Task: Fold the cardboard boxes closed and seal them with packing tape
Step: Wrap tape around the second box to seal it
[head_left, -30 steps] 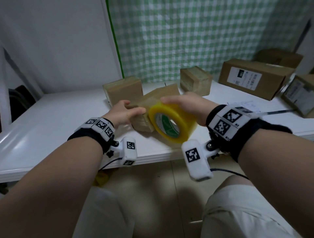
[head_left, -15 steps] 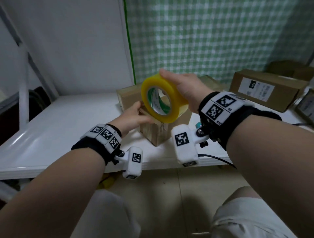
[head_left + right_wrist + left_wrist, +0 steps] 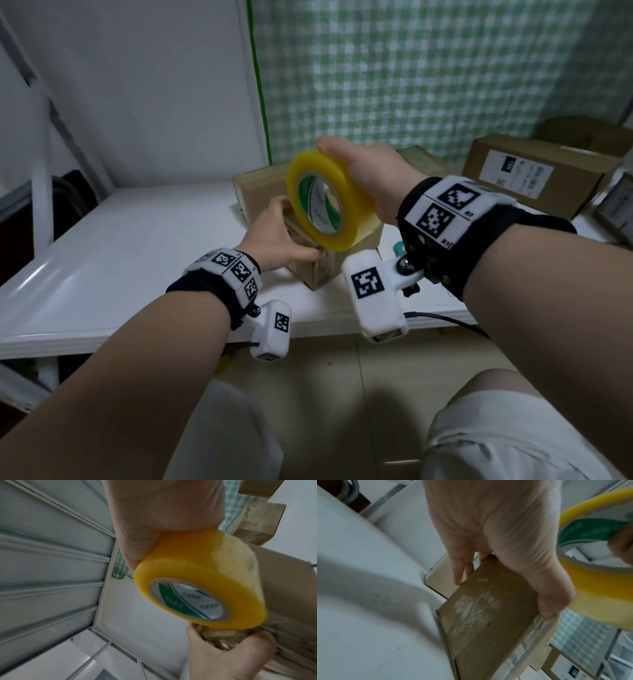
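Observation:
A small brown cardboard box [image 3: 317,270] stands near the front edge of the white table [image 3: 137,260]. My left hand [image 3: 274,240] grips it from the left side, thumb across the near top edge and fingers behind; in the left wrist view the box [image 3: 486,615] shows a taped face. My right hand [image 3: 363,171] holds a yellow roll of packing tape [image 3: 325,202] on edge above the box, fingers over its top. In the right wrist view the tape roll [image 3: 202,582] hangs just over the box top, with the left hand [image 3: 228,654] below it.
Another brown box [image 3: 260,192] stands right behind the held one. A small box [image 3: 424,161] and a large labelled carton [image 3: 534,171] lie at the back right, with more cartons at the right edge. A green checked curtain [image 3: 428,68] hangs behind.
My right hand lifted the tape roll from beside the box's front to above its top. The left hand kept its grip on the box, which stood up closer to me.

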Demonstrator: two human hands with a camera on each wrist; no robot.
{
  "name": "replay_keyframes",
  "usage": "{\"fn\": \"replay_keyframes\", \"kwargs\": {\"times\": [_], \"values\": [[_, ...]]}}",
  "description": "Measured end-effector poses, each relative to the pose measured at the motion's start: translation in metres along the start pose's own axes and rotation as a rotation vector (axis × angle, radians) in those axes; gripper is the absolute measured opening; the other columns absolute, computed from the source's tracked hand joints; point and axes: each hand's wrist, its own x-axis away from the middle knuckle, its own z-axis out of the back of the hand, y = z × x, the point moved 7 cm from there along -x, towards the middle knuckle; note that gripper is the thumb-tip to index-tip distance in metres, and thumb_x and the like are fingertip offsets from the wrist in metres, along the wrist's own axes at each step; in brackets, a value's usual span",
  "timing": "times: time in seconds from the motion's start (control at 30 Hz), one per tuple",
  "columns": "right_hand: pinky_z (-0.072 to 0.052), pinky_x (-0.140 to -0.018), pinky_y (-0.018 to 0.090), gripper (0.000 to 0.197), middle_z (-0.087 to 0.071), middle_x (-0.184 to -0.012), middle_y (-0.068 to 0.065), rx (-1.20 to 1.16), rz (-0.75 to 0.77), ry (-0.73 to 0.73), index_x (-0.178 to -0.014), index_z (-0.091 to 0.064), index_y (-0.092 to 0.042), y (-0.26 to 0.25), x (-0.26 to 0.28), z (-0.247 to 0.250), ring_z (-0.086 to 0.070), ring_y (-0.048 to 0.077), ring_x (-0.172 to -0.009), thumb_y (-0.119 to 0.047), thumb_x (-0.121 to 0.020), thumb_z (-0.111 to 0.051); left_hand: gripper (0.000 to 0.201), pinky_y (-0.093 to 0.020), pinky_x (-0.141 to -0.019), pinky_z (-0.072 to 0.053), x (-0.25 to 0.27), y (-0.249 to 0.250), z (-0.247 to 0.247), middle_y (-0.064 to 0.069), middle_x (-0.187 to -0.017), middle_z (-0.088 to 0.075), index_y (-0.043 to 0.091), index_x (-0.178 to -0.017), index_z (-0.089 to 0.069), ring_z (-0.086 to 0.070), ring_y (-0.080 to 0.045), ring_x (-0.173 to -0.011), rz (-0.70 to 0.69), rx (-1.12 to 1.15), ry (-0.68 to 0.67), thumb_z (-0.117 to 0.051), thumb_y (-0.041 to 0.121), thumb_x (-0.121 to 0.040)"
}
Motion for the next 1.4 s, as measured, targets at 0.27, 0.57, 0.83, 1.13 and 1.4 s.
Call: {"fn": "replay_keyframes", "kwargs": {"times": [0.27, 0.57, 0.83, 1.13, 1.4], "values": [[-0.050, -0.060, 0.027, 0.050, -0.068, -0.105, 0.008, 0.094, -0.062, -0.054, -0.112, -0.066, -0.011, 0.023, 0.020, 0.013, -0.066, 0.023, -0.085, -0.050, -0.080, -0.068, 0.102, -0.026, -0.075, -0.041, 0.001, -0.007, 0.006, -0.001, -0.116, -0.051, 0.021, -0.136, -0.030, -0.052, -0.017, -0.097, 0.074, -0.047, 0.008, -0.087, 0.043, -0.054], [-0.055, -0.085, 0.040, 0.051, -0.069, -0.104, 0.010, 0.149, -0.094, -0.048, -0.105, -0.067, -0.011, 0.060, 0.023, 0.023, -0.066, 0.028, -0.092, -0.053, -0.076, -0.068, 0.099, -0.026, -0.081, -0.043, -0.001, -0.003, 0.003, 0.004, -0.117, -0.051, 0.027, -0.136, -0.034, -0.053, -0.016, -0.101, 0.036, -0.045, -0.008, -0.088, 0.043, -0.054], [-0.048, -0.085, 0.036, 0.062, -0.061, -0.115, 0.010, 0.312, -0.166, -0.100, -0.121, -0.058, -0.008, 0.084, 0.025, 0.022, -0.060, 0.029, -0.103, -0.056, -0.081, -0.062, 0.099, -0.030, -0.088, -0.046, -0.003, -0.006, 0.005, 0.006, -0.119, -0.052, 0.030, -0.131, -0.040, -0.053, -0.015, -0.105, 0.054, -0.026, -0.018, -0.088, 0.049, -0.047], [-0.053, -0.082, 0.040, 0.052, -0.069, -0.106, 0.005, 0.063, -0.076, -0.135, -0.112, -0.064, -0.020, 0.039, 0.018, 0.030, -0.066, 0.025, -0.095, -0.049, -0.070, -0.074, 0.053, -0.039, -0.080, -0.057, 0.005, -0.020, -0.008, -0.015, -0.122, -0.055, 0.020, -0.116, -0.052, -0.064, -0.027, -0.095, 0.388, 0.566, -0.204, -0.075, 0.035, -0.071], [-0.050, -0.092, 0.040, 0.063, -0.063, -0.120, 0.007, 0.043, 0.052, -0.068, -0.125, -0.058, -0.011, 0.007, 0.001, 0.004, -0.060, 0.024, -0.105, -0.048, -0.076, -0.072, 0.033, -0.025, -0.076, -0.045, 0.011, -0.039, -0.008, 0.001, -0.113, -0.061, 0.021, -0.117, -0.059, -0.057, -0.013, -0.096, 0.419, 0.600, -0.066, -0.059, 0.039, -0.090]]}}
